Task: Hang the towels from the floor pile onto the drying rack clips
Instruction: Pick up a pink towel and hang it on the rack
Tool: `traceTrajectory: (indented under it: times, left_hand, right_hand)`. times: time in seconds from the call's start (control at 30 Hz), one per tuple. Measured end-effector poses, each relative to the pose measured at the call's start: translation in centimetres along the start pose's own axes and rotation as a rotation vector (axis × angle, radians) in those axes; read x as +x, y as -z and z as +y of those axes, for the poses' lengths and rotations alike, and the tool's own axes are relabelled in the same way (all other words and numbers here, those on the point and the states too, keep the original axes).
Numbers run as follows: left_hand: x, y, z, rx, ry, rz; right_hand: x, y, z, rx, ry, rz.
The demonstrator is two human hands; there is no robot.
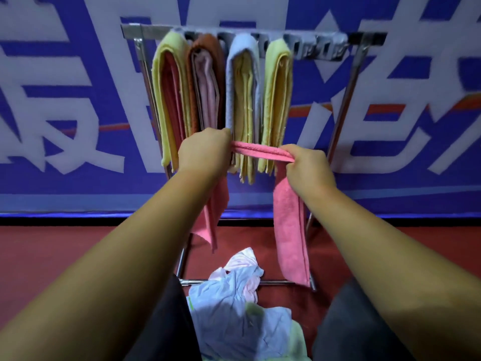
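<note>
A pink towel [290, 225] is stretched between both hands in front of the drying rack [338, 126]. My left hand [204, 151] grips one end and my right hand [307, 165] grips the other, with both loose ends hanging down. Several folded towels hang from the rack's clip bar [320, 46]: a yellow one [166, 82], a brown one [208, 45], a light blue one [243, 45] and another yellow one [277, 87]. Clips at the right of the bar hold nothing. A pile of towels [234, 308], pale blue, pink and light green, lies on the floor between my legs.
A blue banner wall with large white characters [65, 113] stands right behind the rack. The floor is red [78, 251]. The rack's lower metal bar [276, 282] runs just beyond the pile. My dark-clad knees [351, 329] frame the pile.
</note>
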State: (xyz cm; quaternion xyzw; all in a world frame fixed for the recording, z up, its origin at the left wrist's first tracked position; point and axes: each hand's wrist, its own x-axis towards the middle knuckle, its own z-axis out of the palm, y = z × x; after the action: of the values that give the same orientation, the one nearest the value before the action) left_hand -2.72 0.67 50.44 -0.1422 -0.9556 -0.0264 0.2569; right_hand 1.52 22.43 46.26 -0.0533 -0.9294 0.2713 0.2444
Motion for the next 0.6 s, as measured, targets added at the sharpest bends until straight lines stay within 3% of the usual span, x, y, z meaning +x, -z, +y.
traceTrajectory:
  times: [0.2,0.4,0.6]
  left_hand:
    - [2.2,5.1,0.9,-0.011,0.016,0.140]
    - [5.2,9.1,2.2,-0.034,0.035,0.165]
    - [8.5,11.0,3.8,-0.260,0.063,0.134]
  right_hand:
    - [3.4,5.5,-4.6,0.077,0.041,0.137]
    - [7.8,9.8,-8.2,0.036,0.031,0.189]
    - [11.3,12.2,-10.5,0.028,0.073,0.212]
